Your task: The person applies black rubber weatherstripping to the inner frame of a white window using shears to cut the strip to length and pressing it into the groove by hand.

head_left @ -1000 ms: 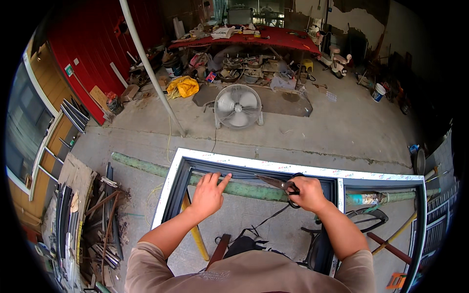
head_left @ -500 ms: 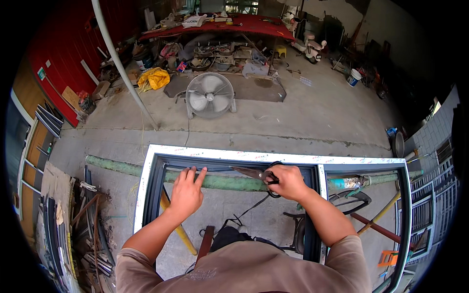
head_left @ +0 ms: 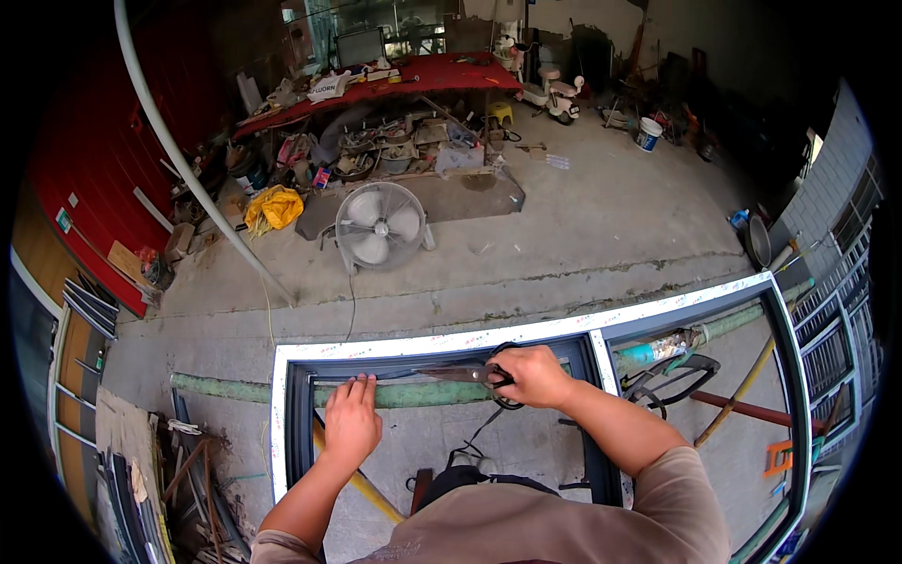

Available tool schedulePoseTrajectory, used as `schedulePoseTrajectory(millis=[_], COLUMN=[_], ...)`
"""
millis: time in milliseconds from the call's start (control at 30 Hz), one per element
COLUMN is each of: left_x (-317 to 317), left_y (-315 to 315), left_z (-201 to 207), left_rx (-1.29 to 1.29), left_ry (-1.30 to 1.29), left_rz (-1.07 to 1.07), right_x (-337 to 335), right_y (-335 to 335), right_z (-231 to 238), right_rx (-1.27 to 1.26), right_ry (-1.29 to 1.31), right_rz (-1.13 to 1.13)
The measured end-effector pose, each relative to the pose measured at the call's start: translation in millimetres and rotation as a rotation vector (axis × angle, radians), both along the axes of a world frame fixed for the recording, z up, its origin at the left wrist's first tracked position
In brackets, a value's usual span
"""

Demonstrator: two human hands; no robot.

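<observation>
Since half a second ago your view has swung left and lifted, so the grey floor fan [head_left: 379,224] now sits nearer the middle, while both hands have kept their places on the frame. Your left hand [head_left: 351,421] lies flat, fingers spread, pressing on the top rail of the dark aluminium window frame with white protective film [head_left: 442,344], probably to steady it. Your right hand [head_left: 532,374] is closed around the black loop handles of long metal shears [head_left: 458,373], whose blades lie along that rail, pointing toward your left hand.
</observation>
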State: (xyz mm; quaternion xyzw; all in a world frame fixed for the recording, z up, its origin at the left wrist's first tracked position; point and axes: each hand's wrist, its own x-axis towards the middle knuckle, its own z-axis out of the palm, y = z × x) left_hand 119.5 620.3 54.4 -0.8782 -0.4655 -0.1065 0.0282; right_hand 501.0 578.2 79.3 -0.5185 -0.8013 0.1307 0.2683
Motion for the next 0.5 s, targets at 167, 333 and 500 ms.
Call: schedulePoseTrajectory(millis=[167,333,500], left_x=[2.1,20.1,33.5], left_y=[0.8,-12.4,-12.8], left_z=[2.5,6.1,5.0], left_rx=[-0.028,-0.050,-0.051], left_ry=[-0.005,-0.078,-0.177], left_rz=[0.004,0.044,0.085], right_x=[0.1,-0.8,0.3], right_y=[2.0,-1.9,-3.6], right_z=[-1.5,-11.6,-12.5], right_rx=[0.005,0.009,-0.004], right_ry=[0.025,0.007,-0.041], right_rz=[0.022,0.009,0.005])
